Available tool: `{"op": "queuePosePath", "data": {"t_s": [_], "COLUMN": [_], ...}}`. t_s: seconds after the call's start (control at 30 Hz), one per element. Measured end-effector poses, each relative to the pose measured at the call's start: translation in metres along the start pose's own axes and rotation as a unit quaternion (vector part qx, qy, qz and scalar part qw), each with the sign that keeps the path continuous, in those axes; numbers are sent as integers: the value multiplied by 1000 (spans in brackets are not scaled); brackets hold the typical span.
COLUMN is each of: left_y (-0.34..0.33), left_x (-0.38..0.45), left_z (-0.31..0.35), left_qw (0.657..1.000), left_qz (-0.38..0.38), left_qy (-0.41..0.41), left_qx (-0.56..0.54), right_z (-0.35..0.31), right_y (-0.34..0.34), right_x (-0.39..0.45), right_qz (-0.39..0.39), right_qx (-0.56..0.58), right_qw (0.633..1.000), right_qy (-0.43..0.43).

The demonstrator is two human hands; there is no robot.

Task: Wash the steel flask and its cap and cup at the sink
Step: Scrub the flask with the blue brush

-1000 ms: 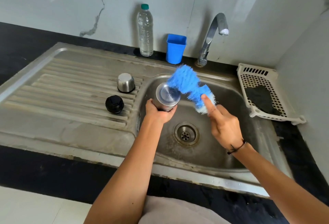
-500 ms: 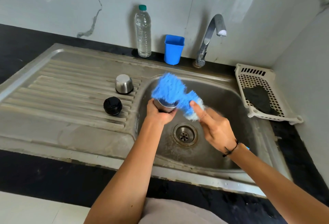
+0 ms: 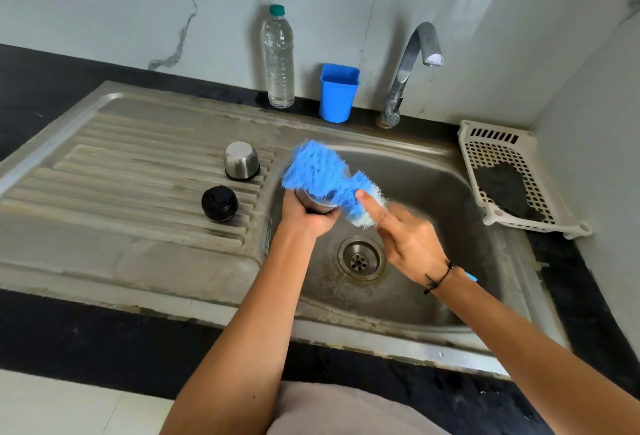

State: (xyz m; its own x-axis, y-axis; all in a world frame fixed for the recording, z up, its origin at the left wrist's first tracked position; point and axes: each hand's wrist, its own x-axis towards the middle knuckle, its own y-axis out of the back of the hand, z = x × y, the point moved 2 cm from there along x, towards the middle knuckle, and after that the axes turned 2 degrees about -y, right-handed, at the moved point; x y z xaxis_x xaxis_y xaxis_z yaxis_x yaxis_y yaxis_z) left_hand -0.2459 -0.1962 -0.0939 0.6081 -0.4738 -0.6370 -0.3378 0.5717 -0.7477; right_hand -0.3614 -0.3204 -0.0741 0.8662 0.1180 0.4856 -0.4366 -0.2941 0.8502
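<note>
Two hands worked over the sink (image 3: 433, 171), which was set in a dark desk (image 3: 52, 324) with a ribbed draining board (image 3: 138, 171) at its left. A tap (image 3: 412, 64) stood behind the basin, and no water ran from it. The left hand (image 3: 306, 215) held the steel flask (image 3: 317, 200) over the basin, its fingers clamped around the body. The right hand (image 3: 407, 237) gripped the blue brush (image 3: 322, 173), fingers curled around the handle and the index finger laid straight along it. The bristles covered the mouth of the flask, so I could not tell how deep they went. On the draining board the steel cup (image 3: 241, 160) stood upside down, and the black cap (image 3: 219, 203) lay just beside it; both were apart from the hands. I judged that the scrubbing of the flask was in hand, an early step. Next, I think, the brush must go around the rim and inside, then rinsing, then cap and cup.
</note>
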Motion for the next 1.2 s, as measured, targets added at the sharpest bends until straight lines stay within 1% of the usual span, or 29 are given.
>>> {"op": "queuePosePath", "data": {"t_s": [0.1,0.17,0.23,0.3,0.33,0.37,0.4,0.47,0.57,0.63,0.7,0.77,0.8,0.87,0.93,0.97,1.03,1.1,1.2], "left_y": [4,6,4,0,-3,-7,-10,-18,-29,-33,-34,-32,-32,-31,-32,-33,-35,-36,-34], "left_x": [0,-2,-7,-7,-8,-9,-11,-16,-20,-23,-24,-24,-24,-26,-25,-25,-26,-27,-27], "left_z": [4,4,2,3,4,6,8,11,13,15,20,24,26,27,26,24,23,21,20], "left_qw": [999,999,999,990,981,971,961,935,884,869,865,856,847,819,796,792,799,808,822], "left_qz": [21,12,-31,-85,-96,-90,-84,-103,-136,-131,-123,-122,-124,-126,-125,-130,-138,-142,-126], "left_qy": [15,37,38,-6,-42,-77,-99,-133,-181,-209,-235,-247,-253,-271,-286,-291,-296,-292,-278], "left_qx": [-24,-19,19,108,161,209,245,312,409,428,427,437,451,490,519,520,505,492,480], "right_z": [16,23,23,22,21,22,24,28,30,28,28,32,34,33,30,31,35,44,56], "right_y": [0,0,-1,-2,-2,-2,-3,-5,-6,-4,-1,5,9,18,21,21,18,15,13], "right_x": [5,6,5,4,3,4,4,5,9,13,15,18,21,29,39,42,43,40,32], "right_qz": [14,3,8,27,34,38,36,37,43,24,16,36,50,73,74,69,70,81,84], "right_qx": [30,42,70,128,156,181,205,258,319,334,330,302,286,240,181,155,131,133,130], "right_qw": [996,992,988,977,968,959,950,932,914,913,918,927,932,951,972,978,981,979,979], "right_qy": [-85,-118,-137,-171,-195,-217,-233,-251,-248,-232,-220,-221,-219,-182,-134,-122,-122,-128,-133]}}
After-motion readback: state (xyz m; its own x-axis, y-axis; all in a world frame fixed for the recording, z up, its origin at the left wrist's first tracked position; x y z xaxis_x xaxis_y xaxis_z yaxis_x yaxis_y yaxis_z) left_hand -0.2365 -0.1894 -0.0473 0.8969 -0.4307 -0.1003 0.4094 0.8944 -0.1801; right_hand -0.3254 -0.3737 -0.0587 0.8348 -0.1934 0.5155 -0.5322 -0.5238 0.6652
